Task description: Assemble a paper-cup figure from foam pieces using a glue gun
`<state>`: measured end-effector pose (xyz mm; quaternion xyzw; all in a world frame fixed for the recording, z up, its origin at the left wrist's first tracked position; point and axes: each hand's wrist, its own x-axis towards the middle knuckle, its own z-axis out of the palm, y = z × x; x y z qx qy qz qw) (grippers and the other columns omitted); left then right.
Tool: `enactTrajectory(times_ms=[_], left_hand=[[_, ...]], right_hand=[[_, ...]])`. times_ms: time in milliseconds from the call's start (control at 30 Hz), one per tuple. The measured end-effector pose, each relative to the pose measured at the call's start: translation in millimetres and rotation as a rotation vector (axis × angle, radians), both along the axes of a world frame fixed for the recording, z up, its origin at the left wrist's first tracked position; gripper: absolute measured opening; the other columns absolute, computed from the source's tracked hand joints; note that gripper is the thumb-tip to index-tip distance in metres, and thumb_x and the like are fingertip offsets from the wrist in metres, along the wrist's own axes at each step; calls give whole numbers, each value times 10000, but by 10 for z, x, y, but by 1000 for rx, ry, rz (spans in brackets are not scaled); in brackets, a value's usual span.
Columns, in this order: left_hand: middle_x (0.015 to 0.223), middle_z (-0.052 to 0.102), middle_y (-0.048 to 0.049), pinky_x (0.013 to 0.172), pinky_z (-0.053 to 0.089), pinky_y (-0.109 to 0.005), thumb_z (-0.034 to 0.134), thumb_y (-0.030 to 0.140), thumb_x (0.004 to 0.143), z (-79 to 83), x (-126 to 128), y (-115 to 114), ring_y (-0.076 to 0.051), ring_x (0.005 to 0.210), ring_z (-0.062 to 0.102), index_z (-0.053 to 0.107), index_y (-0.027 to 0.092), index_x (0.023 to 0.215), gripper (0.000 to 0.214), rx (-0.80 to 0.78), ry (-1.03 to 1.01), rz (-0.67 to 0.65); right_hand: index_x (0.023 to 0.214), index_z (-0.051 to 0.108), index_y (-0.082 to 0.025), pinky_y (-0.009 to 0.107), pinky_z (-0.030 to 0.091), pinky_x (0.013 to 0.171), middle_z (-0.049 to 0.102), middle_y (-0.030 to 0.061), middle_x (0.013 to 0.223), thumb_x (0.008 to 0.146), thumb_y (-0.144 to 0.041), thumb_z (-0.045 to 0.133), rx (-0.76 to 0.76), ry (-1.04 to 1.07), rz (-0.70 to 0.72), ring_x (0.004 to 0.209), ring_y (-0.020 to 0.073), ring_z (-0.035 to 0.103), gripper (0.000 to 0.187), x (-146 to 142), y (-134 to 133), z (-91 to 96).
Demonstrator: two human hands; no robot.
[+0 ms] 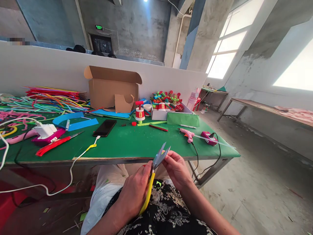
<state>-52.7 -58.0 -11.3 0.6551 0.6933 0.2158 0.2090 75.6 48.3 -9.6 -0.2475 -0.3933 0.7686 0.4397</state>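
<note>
Yellow-handled scissors (149, 192) are gripped in my left hand (135, 189), their blades pointing up and spread apart above my lap. My right hand (178, 168) is closed in a pinch beside the blade tips. Whatever its thumb and finger hold there is too small or hidden to make out. A small bright green scrap (158, 184) lies on my black patterned clothing below the hands.
Beyond my hands is a green table (127, 140) with a phone (104, 128), a pink glue gun (187, 134) and red-handled scissors (57, 143). Behind them stand a cardboard box (112, 88), a white box (160, 115) of colourful pieces and bundled pipe cleaners (49, 101). Cables hang over the front edge.
</note>
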Motion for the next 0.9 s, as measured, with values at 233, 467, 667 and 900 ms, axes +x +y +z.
enactTrajectory(times_ms=[233, 467, 667, 900], left_hand=[[1330, 599, -150, 944, 504, -391, 378, 167, 881, 21, 22, 19, -258, 1162, 619, 324, 182, 1448, 570, -2, -41, 1], [1327, 601, -155, 954, 502, -404, 365, 161, 894, 23, 26, 12, -263, 1165, 619, 328, 175, 1450, 557, -5, -53, 2], [1302, 615, -163, 971, 492, -422, 350, 172, 903, 37, 31, 13, -273, 1162, 621, 331, 151, 1451, 549, -27, -52, 10], [1303, 621, -149, 946, 510, -412, 370, 185, 892, 36, 22, 3, -274, 1155, 626, 332, 166, 1455, 565, -15, -45, 12]], right_hand=[[632, 704, -186, 254, 480, 743, 719, -6, 719, 545, -320, 921, -22, 11, 3, 681, 117, 616, 270, -3, -11, 0], [627, 708, -193, 257, 487, 746, 720, -8, 717, 537, -328, 925, -24, 6, -5, 685, 119, 616, 271, -8, -17, 15], [617, 706, -198, 253, 496, 737, 713, -14, 697, 527, -330, 927, -26, 6, -8, 675, 118, 614, 273, 0, -16, 16], [622, 705, -186, 234, 492, 736, 713, -17, 703, 526, -314, 930, -38, 14, 2, 678, 106, 614, 276, -2, -11, 8]])
